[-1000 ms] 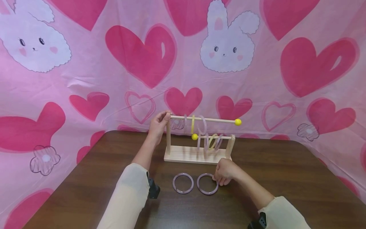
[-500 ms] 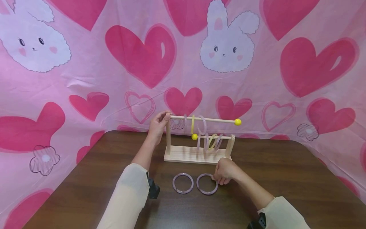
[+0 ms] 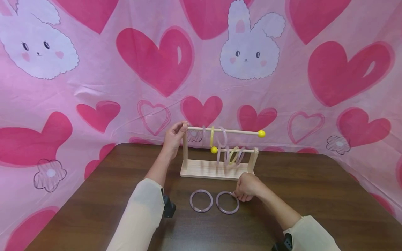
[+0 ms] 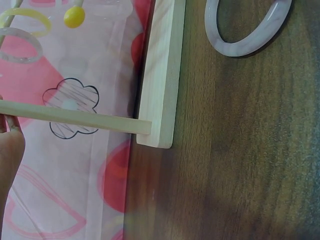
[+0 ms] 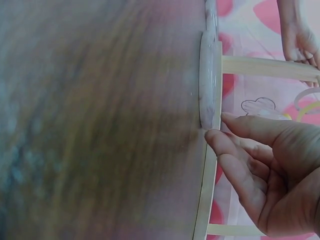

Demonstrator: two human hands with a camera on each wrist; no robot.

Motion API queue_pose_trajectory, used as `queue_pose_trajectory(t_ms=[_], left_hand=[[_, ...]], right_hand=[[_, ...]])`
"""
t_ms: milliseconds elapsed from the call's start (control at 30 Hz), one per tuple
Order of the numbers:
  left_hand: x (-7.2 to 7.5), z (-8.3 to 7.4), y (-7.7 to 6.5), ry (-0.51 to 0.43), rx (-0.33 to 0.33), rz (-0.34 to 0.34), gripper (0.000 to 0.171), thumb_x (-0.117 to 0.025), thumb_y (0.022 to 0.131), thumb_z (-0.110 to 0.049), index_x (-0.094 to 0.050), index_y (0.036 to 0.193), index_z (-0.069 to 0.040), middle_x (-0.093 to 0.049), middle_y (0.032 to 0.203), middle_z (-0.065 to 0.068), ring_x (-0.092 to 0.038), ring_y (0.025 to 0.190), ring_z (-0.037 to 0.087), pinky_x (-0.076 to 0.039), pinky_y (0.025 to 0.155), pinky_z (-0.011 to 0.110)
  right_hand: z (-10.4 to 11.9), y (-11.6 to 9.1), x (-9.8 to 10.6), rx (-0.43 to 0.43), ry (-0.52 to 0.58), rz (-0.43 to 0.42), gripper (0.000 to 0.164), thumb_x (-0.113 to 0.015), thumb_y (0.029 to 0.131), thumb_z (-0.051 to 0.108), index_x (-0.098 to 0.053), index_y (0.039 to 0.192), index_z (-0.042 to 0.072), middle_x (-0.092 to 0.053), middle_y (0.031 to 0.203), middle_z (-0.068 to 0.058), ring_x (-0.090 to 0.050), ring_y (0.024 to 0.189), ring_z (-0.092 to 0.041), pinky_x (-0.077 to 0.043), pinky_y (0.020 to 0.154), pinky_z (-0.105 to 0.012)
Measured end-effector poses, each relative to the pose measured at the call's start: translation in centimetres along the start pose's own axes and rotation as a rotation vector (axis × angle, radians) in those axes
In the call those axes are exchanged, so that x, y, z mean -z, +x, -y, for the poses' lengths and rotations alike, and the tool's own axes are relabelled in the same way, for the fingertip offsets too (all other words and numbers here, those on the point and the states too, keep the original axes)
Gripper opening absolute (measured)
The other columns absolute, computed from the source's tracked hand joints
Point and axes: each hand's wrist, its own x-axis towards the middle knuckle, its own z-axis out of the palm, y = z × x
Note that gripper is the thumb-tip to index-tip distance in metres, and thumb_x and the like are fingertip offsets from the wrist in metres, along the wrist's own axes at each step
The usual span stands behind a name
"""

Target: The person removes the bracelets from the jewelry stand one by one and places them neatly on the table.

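A two-bar wooden bangle stand (image 3: 216, 170) stands on the table, with a yellow ball on each bar's end. My left hand (image 3: 173, 139) grips the top of its tall left post (image 4: 75, 117). Two purple bangles lie flat in front: a left bangle (image 3: 191, 202) and a right bangle (image 3: 228, 212). My right hand (image 3: 247, 187) is at the right bangle's upper right edge. In the right wrist view, thumb and index fingertips are slightly apart beside that bangle (image 5: 207, 85); whether they touch it is hard to tell.
On the upper bar hang a yellow bangle (image 3: 211, 137) and two pale purple ones. Several more, purple and yellow (image 3: 233, 156), hang from the lower bar. Behind the brown table (image 3: 125, 216) a pink cloth with hearts and rabbits hangs as a backdrop.
The right bangle has shifted very slightly, and its right edge shows more clearly beside my right fingers. My left hand and the stand have stayed in place.
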Motion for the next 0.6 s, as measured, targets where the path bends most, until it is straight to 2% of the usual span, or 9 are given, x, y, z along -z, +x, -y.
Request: queue_pose_trajectory(t_ms=[167,367,600], left_hand=[[0.0,0.0,0.0,-0.007,0.0,0.006,0.012,-0.057,0.09,-0.003,-0.062,0.101,-0.003,-0.064,0.086,-0.008,-0.056,0.087,0.009,-0.043,0.086,0.028],[0.0,0.0,0.0,-0.008,0.005,0.001,0.011,-0.057,0.09,-0.003,-0.063,0.099,-0.006,-0.064,0.086,-0.007,-0.056,0.087,0.008,-0.043,0.086,0.027],[-0.1,-0.2,-0.1,0.003,0.008,0.001,0.012,-0.056,0.091,-0.003,-0.062,0.101,-0.003,-0.064,0.086,-0.008,-0.056,0.088,0.007,-0.042,0.086,0.027]], right_hand=[[0.2,0.1,0.2,0.025,0.008,-0.038,0.016,-0.072,0.071,0.002,-0.064,0.056,0.004,-0.058,0.048,-0.004,-0.058,0.042,-0.015,-0.049,0.042,-0.028],[0.8,0.1,0.8,0.111,-0.006,-0.122,0.019,-0.074,0.072,0.006,-0.064,0.055,0.005,-0.057,0.047,-0.002,-0.057,0.042,-0.015,-0.048,0.042,-0.027],[1.9,0.2,2.1,0.174,-0.012,-0.181,0.014,-0.072,0.074,0.011,-0.069,0.062,0.006,-0.057,0.047,0.002,-0.054,0.042,-0.01,-0.045,0.043,-0.026]])
